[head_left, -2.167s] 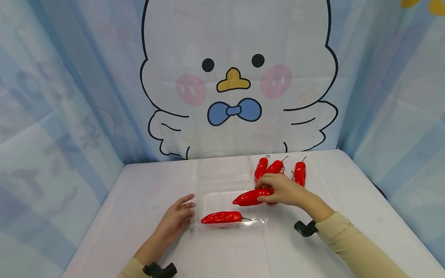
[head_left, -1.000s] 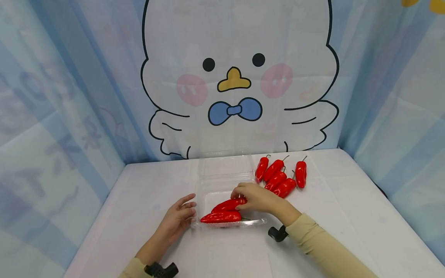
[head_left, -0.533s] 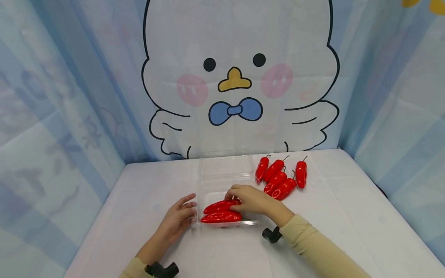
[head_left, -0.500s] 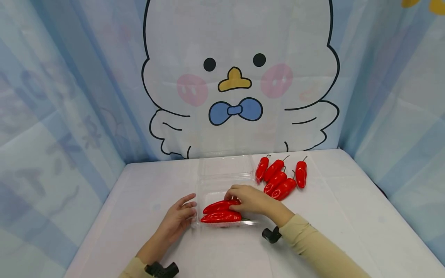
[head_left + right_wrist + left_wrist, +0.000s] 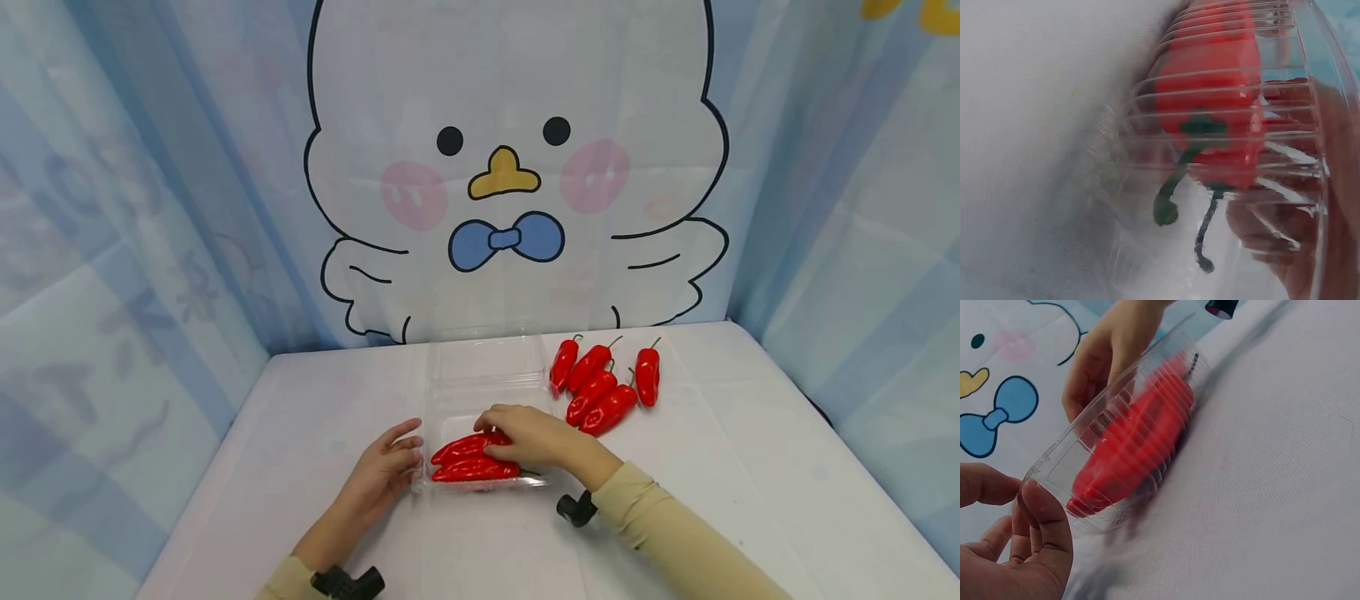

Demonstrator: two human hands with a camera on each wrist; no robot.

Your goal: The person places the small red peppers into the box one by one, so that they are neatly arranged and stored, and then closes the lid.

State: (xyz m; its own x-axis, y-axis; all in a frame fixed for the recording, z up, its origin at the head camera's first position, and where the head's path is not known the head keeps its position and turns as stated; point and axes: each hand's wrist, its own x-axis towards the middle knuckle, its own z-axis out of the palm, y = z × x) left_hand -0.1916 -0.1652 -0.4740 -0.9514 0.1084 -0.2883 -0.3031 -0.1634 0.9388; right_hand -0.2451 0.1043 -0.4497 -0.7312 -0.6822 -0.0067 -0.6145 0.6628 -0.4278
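Note:
A clear plastic clamshell box [image 5: 491, 486] lies on the table with its lid [image 5: 483, 358] folded back. Along its front wall lies one red chili pepper [image 5: 474, 470]. Just behind it is a second red chili pepper [image 5: 454, 448], its stem end between the thumb and fingers of my right hand [image 5: 532, 437], inside the box. My left hand [image 5: 378, 475] is at the box's left side; in the left wrist view its thumb and index finger pinch the rim [image 5: 1044, 456]. Through the ribbed wall in the right wrist view, two green stems [image 5: 1169, 203] show.
Several more red chili peppers [image 5: 609, 409] lie in a loose group right of the box, with one chili pepper [image 5: 648, 377] slightly apart. Behind the white table [image 5: 315, 392] hangs a curtain [image 5: 510, 300] printed with a cartoon chick.
My right hand has carried a chili pepper left and down into the box, behind the front one, and slid it slightly further left. My left hand stays at the box's left side.

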